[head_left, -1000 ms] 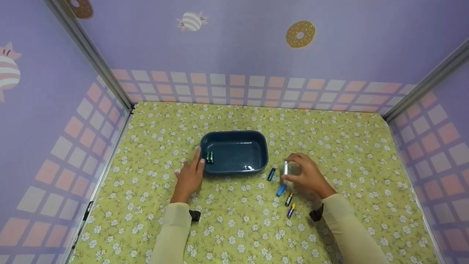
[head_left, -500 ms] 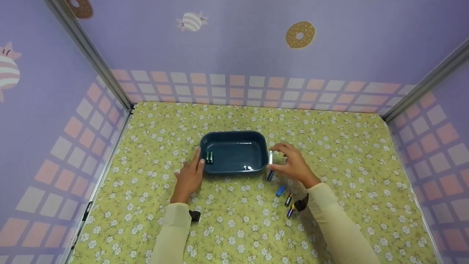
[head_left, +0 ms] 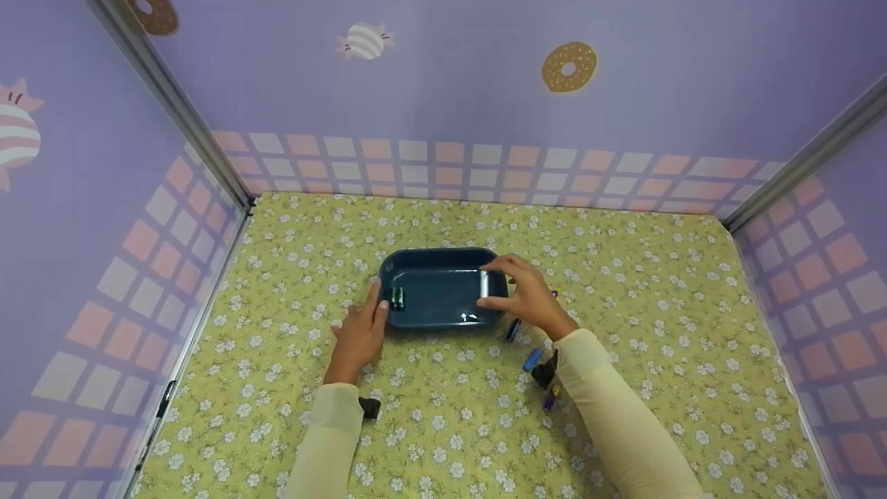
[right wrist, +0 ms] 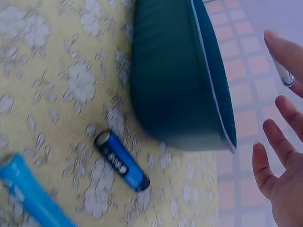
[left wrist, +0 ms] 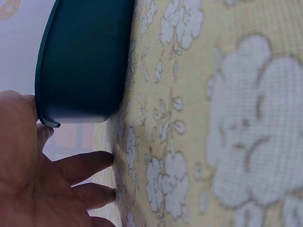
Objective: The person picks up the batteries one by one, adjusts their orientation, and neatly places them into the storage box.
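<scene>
A dark teal rectangular dish [head_left: 443, 322] holds green batteries [head_left: 397, 298] lying side by side near its left wall. My left hand [head_left: 359, 333] rests against the dish's left side. Its fingers are extended, with fingertips at the rim and others down on the cloth in the left wrist view. Over the right part of the dish, my right hand [head_left: 530, 294] pinches a white battery [head_left: 484, 285] between thumb and fingertips. In the right wrist view the end of this white battery [right wrist: 287, 78] shows beside the fingers, above the rim.
Right of the dish lie a blue-and-black battery [head_left: 513, 330], a light blue battery [head_left: 533, 360] and a purple-and-yellow battery [head_left: 551, 398]. Another small item [head_left: 554, 293] is mostly hidden behind the right hand. Yellow floral cloth [head_left: 443, 416] covers the table, with purple walls around it.
My right hand has carried the white battery leftward from beside the loose batteries to over the dish's right side. The left hand and dish stay in place.
</scene>
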Tool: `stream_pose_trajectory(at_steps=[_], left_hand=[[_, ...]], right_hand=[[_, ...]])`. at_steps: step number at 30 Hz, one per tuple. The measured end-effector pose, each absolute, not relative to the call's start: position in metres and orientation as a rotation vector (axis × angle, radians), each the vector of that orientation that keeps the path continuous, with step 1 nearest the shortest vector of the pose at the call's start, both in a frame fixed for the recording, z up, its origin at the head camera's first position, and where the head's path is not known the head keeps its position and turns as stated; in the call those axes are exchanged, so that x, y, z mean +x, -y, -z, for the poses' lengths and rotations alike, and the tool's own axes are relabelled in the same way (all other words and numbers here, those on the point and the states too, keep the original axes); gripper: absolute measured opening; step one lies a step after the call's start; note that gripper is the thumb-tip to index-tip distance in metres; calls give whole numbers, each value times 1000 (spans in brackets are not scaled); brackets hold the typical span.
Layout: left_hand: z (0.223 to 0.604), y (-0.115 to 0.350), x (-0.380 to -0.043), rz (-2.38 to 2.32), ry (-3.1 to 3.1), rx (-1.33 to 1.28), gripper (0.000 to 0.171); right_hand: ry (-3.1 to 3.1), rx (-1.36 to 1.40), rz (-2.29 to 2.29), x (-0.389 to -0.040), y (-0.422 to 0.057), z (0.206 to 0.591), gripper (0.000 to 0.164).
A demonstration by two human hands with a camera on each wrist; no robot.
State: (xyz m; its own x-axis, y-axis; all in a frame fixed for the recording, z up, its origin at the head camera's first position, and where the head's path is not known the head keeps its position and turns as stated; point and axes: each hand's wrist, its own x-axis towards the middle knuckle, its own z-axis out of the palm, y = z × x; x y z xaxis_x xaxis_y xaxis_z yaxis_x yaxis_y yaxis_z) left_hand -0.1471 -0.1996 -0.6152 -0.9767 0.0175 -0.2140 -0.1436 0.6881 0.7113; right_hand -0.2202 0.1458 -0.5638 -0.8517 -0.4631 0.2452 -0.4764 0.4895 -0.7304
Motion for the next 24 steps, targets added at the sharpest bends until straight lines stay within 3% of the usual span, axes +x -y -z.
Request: stream_pose_trajectory(at_steps=[24], left_hand=[[614, 199, -148, -1162, -2689, -124, 65]], right_hand=[[2828, 921, -1339, -244, -70, 575, 61]])
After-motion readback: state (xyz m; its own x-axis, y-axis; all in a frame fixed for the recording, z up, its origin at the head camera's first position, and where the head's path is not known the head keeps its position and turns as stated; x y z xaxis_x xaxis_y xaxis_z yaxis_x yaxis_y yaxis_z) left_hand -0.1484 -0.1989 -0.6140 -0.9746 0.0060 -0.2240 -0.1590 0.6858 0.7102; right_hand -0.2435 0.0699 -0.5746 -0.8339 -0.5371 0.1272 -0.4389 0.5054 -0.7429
